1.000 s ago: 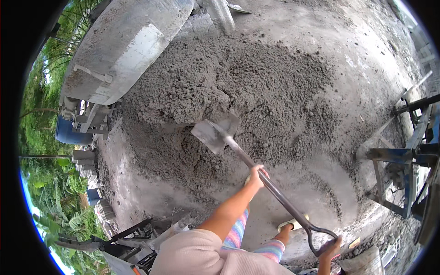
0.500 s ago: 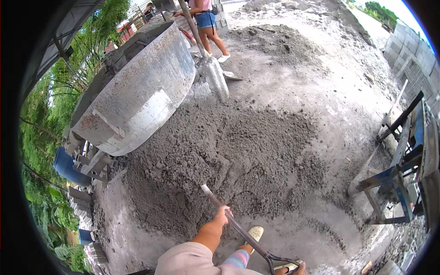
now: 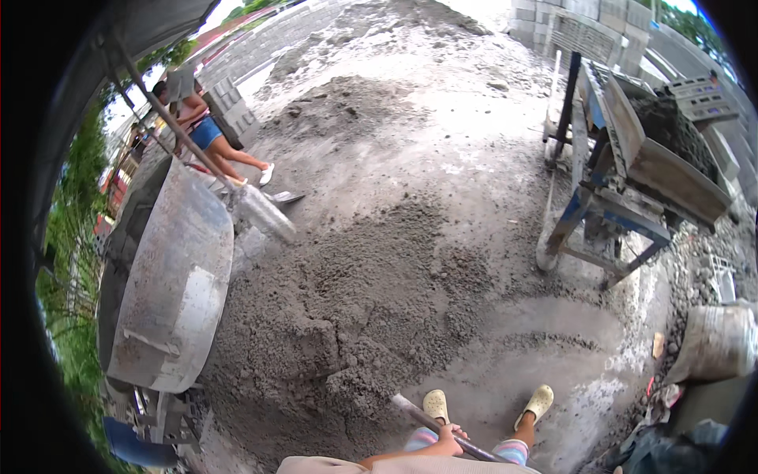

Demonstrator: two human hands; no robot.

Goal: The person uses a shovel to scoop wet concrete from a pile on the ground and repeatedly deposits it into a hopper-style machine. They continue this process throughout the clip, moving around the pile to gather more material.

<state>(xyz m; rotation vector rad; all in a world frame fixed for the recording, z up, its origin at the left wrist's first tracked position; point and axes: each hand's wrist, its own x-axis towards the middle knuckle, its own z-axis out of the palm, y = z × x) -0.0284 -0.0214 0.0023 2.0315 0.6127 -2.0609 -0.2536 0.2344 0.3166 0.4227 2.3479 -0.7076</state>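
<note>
My left hand [image 3: 450,440] is wrapped round the dark shaft of a shovel [image 3: 478,452] near the bottom edge. The shaft slants up and left, and its pale end meets the heap of damp grey mix [image 3: 371,300]. Its blade does not show; grey lumps cover the place past the shaft's end. My right hand and the shovel's grip lie outside the picture. Both my feet, in cream clogs [image 3: 436,405], stand on the ground just right of the heap's near side.
A large round metal mixer drum [image 3: 178,276] stands at the left, a second shovel [image 3: 264,212] leaning beside it. Behind that a person [image 3: 207,133] stands. At the right is a blue-framed stand [image 3: 608,209] with a trough of grey mix [image 3: 671,130]. A sack [image 3: 714,344] sits lower right.
My view has swung right, bringing the trough and sack into sight. The shovel and my left hand sit lower and farther right; my right hand has left the picture.
</note>
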